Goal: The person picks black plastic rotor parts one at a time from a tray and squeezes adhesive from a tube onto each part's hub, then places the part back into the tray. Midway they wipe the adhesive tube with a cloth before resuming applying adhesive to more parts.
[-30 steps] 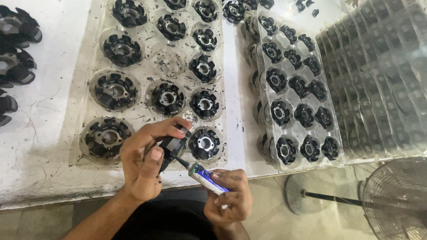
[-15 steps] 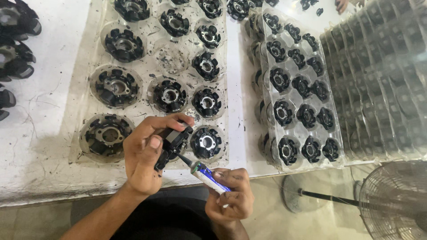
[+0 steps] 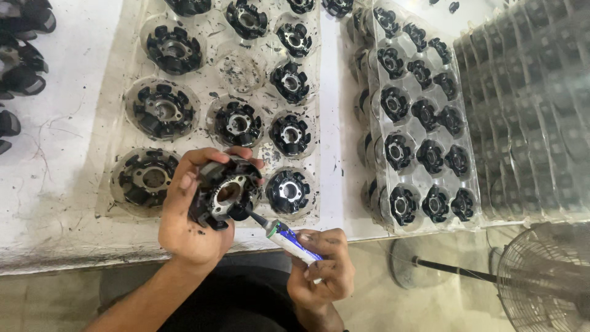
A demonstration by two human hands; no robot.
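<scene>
Your left hand (image 3: 190,224) grips a black ring-shaped part (image 3: 224,192), tilted, over the near table edge (image 3: 61,246). Your right hand (image 3: 322,273) clasps a small tube (image 3: 289,241), nozzle touching the part's right rim.

A scuffed white worktable (image 3: 55,184) stands over a pale concrete floor (image 3: 381,307), beside a wire-caged pedestal fan (image 3: 541,276).

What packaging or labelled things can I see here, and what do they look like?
Small tube: in the right hand, white with blue-green label, dark nozzle touching the black round part held by the left hand.
Clear plastic tray: right of centre, round pockets holding black parts.
No signs or screens.
</scene>
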